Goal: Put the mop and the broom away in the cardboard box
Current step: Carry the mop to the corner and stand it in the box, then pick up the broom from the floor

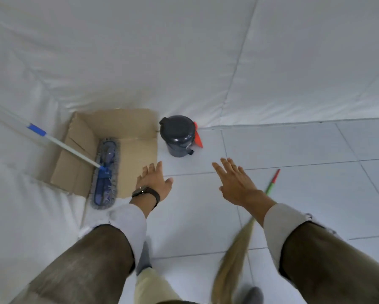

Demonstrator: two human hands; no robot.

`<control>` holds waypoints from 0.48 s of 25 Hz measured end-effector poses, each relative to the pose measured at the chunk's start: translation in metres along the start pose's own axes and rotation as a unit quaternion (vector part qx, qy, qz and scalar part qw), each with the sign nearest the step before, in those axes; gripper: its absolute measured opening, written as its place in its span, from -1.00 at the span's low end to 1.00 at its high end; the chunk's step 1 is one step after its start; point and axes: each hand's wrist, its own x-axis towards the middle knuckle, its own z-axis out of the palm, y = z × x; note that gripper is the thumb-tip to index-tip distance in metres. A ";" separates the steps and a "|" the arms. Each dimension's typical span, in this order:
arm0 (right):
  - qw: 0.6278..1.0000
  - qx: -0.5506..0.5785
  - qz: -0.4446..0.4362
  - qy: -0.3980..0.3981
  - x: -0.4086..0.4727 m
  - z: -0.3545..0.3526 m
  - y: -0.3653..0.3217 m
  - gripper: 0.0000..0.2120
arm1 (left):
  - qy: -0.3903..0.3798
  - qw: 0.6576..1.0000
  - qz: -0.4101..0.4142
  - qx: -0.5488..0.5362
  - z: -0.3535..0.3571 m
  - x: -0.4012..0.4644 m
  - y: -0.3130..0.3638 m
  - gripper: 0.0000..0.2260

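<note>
Blue flat mop with a white handle already sits in the open brown cardboard box. Straw broom with a green-and-red handle lies on the white tile floor, probably under the right hand. Both it and the left hand are spread wide, holding nothing.

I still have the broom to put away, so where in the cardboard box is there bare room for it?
Inside the brown cardboard box, the bare floor lies right of the blue flat mop head, up to the wall beside the dark round bin. The left part is crowded by the mop's white handle. The straw broom lies on the tiles.
</note>
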 end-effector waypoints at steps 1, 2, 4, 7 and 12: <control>1.000 -0.016 -0.010 -0.008 -0.021 -0.002 0.036 -0.19 | 0.006 1.000 -0.004 -0.014 0.016 -0.012 0.030 -0.31; 0.999 -0.032 -0.017 -0.007 -0.037 -0.004 0.071 -0.18 | 0.013 1.000 -0.011 -0.019 0.031 -0.022 0.056 -0.32; 0.998 -0.056 -0.016 -0.022 -0.067 -0.009 0.139 -0.18 | 0.008 1.000 -0.010 -0.017 0.063 -0.036 0.108 -0.32; 0.995 -0.096 -0.025 -0.035 -0.086 -0.016 0.227 -0.18 | -0.020 0.999 -0.020 -0.027 0.115 -0.043 0.180 -0.32; 0.985 -0.139 -0.069 -0.078 -0.060 -0.009 0.344 -0.21 | -0.047 0.997 -0.040 -0.041 0.203 -0.003 0.288 -0.34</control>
